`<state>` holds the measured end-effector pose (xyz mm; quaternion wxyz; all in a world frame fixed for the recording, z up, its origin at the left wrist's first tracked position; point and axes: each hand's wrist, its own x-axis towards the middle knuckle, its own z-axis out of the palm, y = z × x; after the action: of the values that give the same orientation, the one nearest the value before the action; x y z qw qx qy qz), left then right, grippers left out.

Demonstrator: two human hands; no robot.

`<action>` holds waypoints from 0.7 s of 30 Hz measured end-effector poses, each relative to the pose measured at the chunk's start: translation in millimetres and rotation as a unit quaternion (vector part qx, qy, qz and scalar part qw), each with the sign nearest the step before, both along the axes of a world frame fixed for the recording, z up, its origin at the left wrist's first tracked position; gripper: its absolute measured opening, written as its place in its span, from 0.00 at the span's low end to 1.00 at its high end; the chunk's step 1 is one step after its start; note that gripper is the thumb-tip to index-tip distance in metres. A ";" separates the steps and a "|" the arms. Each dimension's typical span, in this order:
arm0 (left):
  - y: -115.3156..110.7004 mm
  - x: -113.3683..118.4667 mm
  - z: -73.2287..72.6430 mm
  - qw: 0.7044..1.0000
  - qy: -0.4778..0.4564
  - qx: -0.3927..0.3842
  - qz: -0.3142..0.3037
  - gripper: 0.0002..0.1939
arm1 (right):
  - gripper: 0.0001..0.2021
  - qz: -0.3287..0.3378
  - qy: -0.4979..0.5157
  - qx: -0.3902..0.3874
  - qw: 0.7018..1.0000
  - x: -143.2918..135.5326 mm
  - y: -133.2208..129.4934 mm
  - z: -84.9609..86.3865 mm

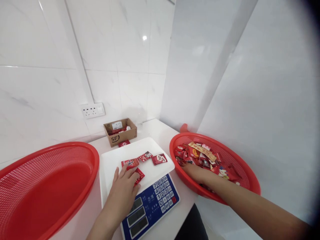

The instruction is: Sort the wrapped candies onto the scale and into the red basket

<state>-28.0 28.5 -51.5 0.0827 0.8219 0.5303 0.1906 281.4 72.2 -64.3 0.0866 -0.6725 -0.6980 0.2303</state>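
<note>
My left hand (pixel 125 184) rests over the white tray (pixel 110 163) of a weighing scale, its fingers spread and touching a red snack packet (pixel 139 175). Just beyond the fingertips lies another red packet (pixel 130 163). Two more, a patterned packet (pixel 145 156) and a packet with a white emblem (pixel 159 159), lie farther right on the tray. My right hand (pixel 193 171) reaches into a red mesh basket (pixel 246 165) holding many wrapped snacks. Its fingers are hidden among them. A long tan packet (pixel 202 150) lies on top of that pile.
At the left stands a large red basket (pixel 52 186) with a bare bottom. Behind the scale sits a small cardboard box (pixel 122 136) with red packets inside, and a red packet (pixel 124 143) lies before it. The scale's blue keypad panel (pixel 152 206) faces me. Walls close in behind and right.
</note>
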 end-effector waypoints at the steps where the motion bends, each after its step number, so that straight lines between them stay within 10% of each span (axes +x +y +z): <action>1: 0.0 0.2 0.1 1.000 -0.006 0.002 -0.001 0.11 | 0.15 -0.009 -0.005 -0.008 1.000 -0.7 0.2 -0.9; 21: -5.3 4.2 20.0 0.973 -0.202 -0.095 0.061 0.08 | 0.21 -0.040 -0.019 -0.069 0.997 -10.4 -3.3 11.0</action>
<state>-23.8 23.3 -31.4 0.2541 0.7207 0.5676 0.3064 271.0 68.9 -53.4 0.0360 -0.7085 -0.6546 0.2610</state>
